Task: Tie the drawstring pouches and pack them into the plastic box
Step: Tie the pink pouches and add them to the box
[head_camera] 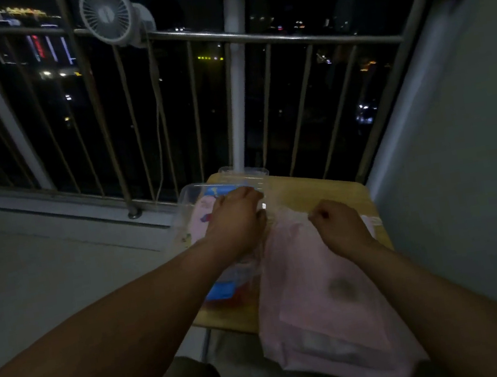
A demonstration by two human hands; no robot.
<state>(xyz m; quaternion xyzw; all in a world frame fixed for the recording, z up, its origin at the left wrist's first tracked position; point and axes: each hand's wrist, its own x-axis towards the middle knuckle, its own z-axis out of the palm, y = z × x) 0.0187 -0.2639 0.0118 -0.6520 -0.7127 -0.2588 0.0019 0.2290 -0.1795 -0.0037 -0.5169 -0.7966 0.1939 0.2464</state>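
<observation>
A large pink drawstring pouch [325, 299] lies on the small wooden table [315, 188] and hangs over its near edge. My left hand [235, 219] grips the left side of the pouch's gathered top. My right hand [340, 226] is curled in a fist at the right side of that top and seems to pinch the string, which is too dim to make out. A clear plastic box [187, 197] stands at the table's left, behind my left hand, with pink and blue pouches inside it.
A metal balcony railing [250, 39] runs just behind the table, with a white clip-on fan [108, 15] and its hanging cord. A grey wall [463, 124] stands close on the right. Bare balcony floor lies to the left.
</observation>
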